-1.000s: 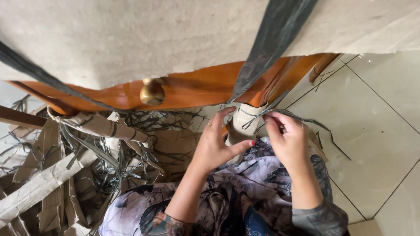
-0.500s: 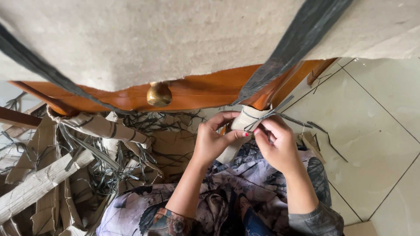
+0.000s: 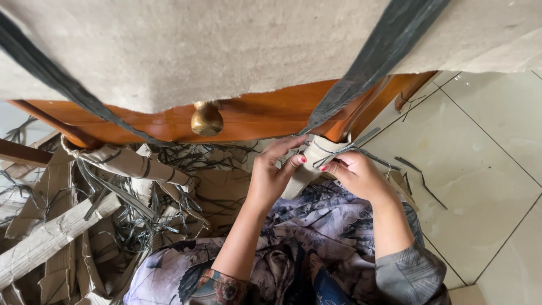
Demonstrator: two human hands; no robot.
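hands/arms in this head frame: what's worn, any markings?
Bare hands, no gloves. The left hand has red-painted nails; the forearm is bare, with a patterned floral sleeve starting near the elbow. The right hand also shows one red nail, and a grey patterned sleeve covers the elbow end of its forearm. No rings, watch or bracelets visible.

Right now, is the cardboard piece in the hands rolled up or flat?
Rolled up: the cardboard roll curves into a tube, with grey strips crossing it, gripped by left hand and right hand.

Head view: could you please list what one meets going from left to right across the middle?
Cardboard pile → brass knob → left hand → cardboard roll → right hand → tiled floor.
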